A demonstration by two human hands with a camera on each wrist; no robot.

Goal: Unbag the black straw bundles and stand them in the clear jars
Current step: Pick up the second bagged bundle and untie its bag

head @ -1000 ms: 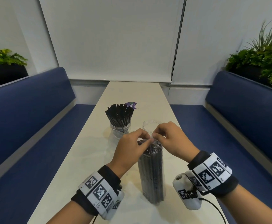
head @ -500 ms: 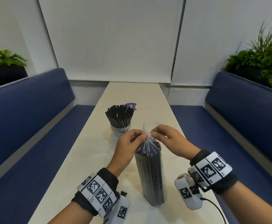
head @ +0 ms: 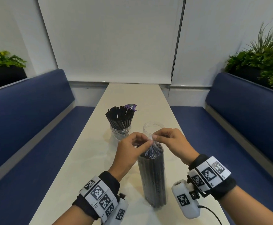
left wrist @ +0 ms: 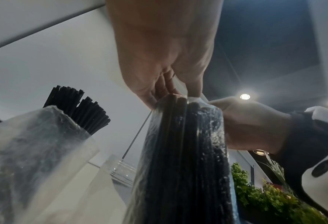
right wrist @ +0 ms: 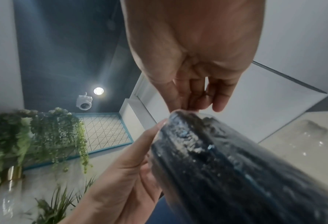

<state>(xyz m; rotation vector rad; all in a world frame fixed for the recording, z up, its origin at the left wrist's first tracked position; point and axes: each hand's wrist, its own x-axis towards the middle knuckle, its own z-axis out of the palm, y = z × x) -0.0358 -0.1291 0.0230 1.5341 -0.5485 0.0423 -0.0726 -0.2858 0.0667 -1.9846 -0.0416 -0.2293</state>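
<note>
A bundle of black straws in a clear plastic bag (head: 152, 176) stands upright on the white table (head: 77, 163) between my hands. My left hand (head: 130, 150) and right hand (head: 169, 142) both pinch the gathered top of the bag (head: 151, 140), pulled up into a peak above the straws. The bagged bundle (left wrist: 182, 151) fills the left wrist view, and the right wrist view shows the bag's top (right wrist: 186, 121) under my fingers. Behind stand an empty clear jar (head: 152, 127) and a clear jar (head: 120, 129) full of loose black straws (head: 119, 117).
A crumpled clear bag (head: 117, 137) lies at the base of the filled jar, with a purple label (head: 130, 108) behind the straws. Blue benches (head: 27, 119) run along both long sides of the table. Planters with green plants (head: 265, 62) sit behind the backrests.
Both hands rose slightly and drew the bag's top upward into a taut peak. The bundle stays upright on the table, shifted a little toward the right.
</note>
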